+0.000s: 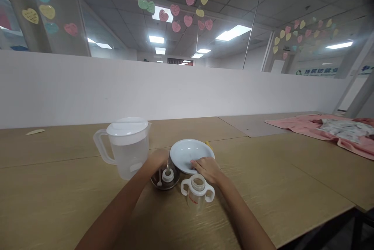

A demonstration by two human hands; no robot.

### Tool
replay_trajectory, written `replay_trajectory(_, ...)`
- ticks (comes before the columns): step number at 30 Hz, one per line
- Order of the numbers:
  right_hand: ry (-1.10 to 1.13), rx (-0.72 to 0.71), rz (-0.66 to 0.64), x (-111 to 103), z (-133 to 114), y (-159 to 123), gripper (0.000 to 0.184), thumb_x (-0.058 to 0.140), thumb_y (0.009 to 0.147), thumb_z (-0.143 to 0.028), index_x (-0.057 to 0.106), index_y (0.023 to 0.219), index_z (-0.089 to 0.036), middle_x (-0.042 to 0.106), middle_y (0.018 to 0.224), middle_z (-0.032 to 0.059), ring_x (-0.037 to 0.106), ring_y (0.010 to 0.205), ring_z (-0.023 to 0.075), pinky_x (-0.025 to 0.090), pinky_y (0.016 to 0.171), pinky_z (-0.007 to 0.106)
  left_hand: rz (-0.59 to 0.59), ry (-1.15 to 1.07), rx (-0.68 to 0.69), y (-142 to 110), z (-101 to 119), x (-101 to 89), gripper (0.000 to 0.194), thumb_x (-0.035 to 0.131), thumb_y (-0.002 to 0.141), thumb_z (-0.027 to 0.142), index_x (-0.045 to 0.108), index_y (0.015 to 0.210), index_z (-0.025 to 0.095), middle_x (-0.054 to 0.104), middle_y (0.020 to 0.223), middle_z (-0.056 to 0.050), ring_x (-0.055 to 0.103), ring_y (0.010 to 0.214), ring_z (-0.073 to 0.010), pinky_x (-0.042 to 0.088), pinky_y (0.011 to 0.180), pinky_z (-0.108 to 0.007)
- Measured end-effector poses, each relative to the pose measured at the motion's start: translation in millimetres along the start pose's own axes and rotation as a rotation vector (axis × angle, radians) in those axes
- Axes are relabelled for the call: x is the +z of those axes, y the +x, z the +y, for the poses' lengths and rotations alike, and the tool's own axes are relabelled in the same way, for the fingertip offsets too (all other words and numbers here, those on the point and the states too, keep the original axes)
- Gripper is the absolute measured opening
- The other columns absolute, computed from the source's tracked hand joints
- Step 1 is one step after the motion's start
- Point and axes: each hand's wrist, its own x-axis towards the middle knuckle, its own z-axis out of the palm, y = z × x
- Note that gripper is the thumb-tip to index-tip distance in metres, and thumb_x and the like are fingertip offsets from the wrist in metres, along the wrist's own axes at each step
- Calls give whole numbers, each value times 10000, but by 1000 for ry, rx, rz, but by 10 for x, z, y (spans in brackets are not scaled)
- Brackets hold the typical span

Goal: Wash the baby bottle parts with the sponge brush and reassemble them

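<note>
My right hand (208, 168) grips the near right rim of a shallow white bowl (187, 149), its thumb over the inside edge. The bowl looks tilted slightly towards me. My left hand (160, 158) is at the back left of a small metal bowl (164, 187); its fingers are blurred and mostly hidden. Inside the metal bowl are a white bottle collar with a clear nipple (168, 175) and a small white spoon (159, 182). In front of the white bowl stands an uncapped clear baby bottle (195, 197) with two white handles.
A clear lidded pitcher (131, 156) stands left of the bowls. Something yellow (209, 145) shows behind the white bowl. A pink cloth (304, 127) with patterned fabric on it lies far right. A white partition (175, 90) with glass above borders the table's back.
</note>
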Motion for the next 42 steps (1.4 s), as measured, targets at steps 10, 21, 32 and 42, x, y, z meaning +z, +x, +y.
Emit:
replay_trajectory(10,829,98,370,106,185,105,492,404,844,-561,734,811,-198,697,742,50,593,653,171,449,662,302,339,106,-30,-537,208,-499,207,463,715,12,638,758,113,649,842,-163,617,838,-281,426,733,-335)
replay_trajectory(21,1681,127,712,-68,477,100,408,438,543,-171,686,866,-144,696,996,101,613,570,152,482,566,299,612,-273,147,-408,363,-629,193,518,716,212,626,876,218,708,873,-8,641,817,-200,408,651,-243)
replay_trajectory(32,1779,212,892,-53,734,53,124,521,698,-262,610,730,-182,690,838,45,579,508,112,475,493,278,447,-856,361,-67,457,-236,294,517,747,315,694,902,139,700,853,-59,620,778,-190,481,619,-243)
replay_trajectory(42,2066,211,1051,-19,935,38,59,586,794,-250,541,770,-221,659,720,-62,396,376,23,414,388,178,372,-926,326,25,484,-144,371,372,819,285,649,1013,131,625,993,-103,582,764,-151,470,568,-223)
